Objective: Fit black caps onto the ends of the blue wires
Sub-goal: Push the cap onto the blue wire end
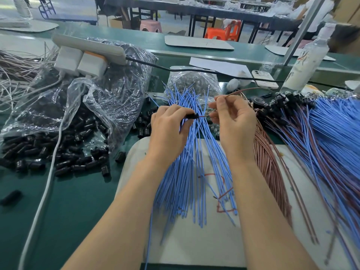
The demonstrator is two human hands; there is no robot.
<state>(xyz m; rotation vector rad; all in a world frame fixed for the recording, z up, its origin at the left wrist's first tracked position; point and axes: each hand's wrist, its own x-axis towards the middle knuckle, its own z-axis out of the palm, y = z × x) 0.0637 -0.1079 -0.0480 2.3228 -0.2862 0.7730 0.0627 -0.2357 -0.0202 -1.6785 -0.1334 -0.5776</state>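
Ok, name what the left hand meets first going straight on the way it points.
Probably the reddish wire tip, pinched by the right hand, just ahead of the left hand and its black cap.

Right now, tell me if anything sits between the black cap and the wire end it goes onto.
Nothing visible does. The left hand pinches the black cap; the right hand holds the wire end right at its mouth. Loose blue wires lie underneath, not between.
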